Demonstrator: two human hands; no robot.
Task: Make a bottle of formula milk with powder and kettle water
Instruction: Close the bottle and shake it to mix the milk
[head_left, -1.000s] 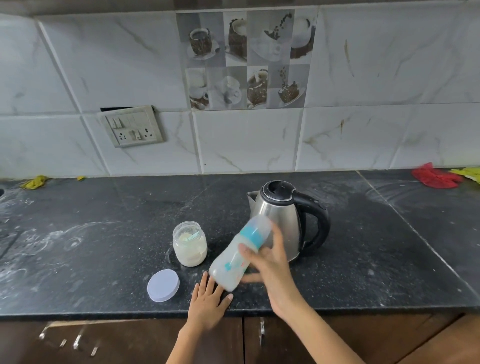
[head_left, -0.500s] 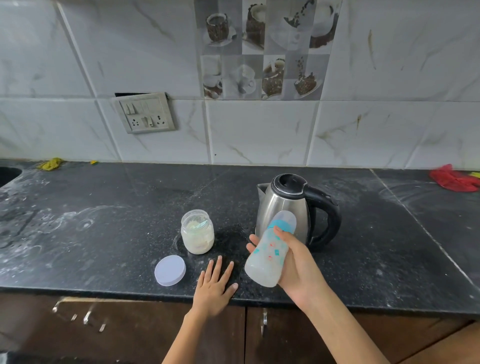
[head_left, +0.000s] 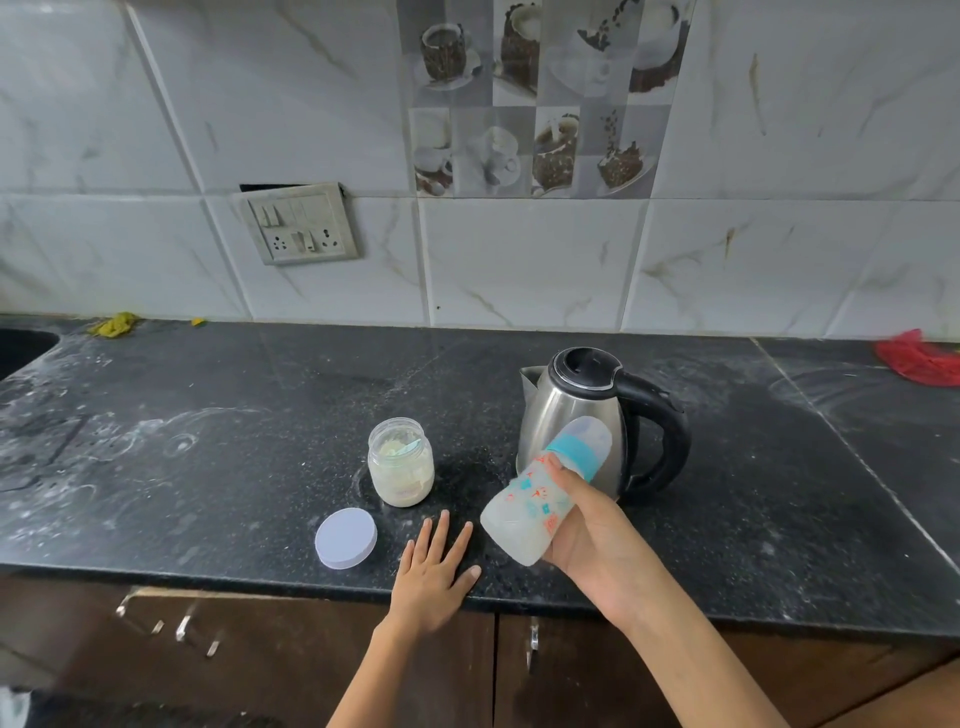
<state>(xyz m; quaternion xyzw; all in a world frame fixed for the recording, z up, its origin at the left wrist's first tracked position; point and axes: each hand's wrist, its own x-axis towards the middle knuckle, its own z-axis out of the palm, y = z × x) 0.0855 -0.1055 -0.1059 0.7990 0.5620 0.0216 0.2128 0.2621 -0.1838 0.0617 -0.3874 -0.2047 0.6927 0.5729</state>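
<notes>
My right hand (head_left: 597, 545) grips a capped baby bottle (head_left: 535, 506) with a teal collar, tilted with its clear cap up and to the right, just above the counter. Milky white liquid fills the bottle. Behind it stands a steel kettle (head_left: 571, 410) with a black lid and handle, lid down. An open glass jar of powder (head_left: 401, 467) with a scoop inside sits left of the kettle. Its white lid (head_left: 345, 538) lies flat near the counter's front edge. My left hand (head_left: 434, 574) rests flat on the black counter (head_left: 208, 467), fingers spread, between lid and bottle.
Powder smears mark the counter's left part. A sink edge (head_left: 21, 343) shows at far left. A yellow scrap (head_left: 114, 325) lies by the back wall, a red cloth (head_left: 919, 358) at far right. A switch socket plate (head_left: 298, 223) is on the tiled wall. Cabinet doors with handles sit below.
The bottle swung in my right hand from steeply tilted to more upright and back to a tilt. My left hand stayed flat on the counter.
</notes>
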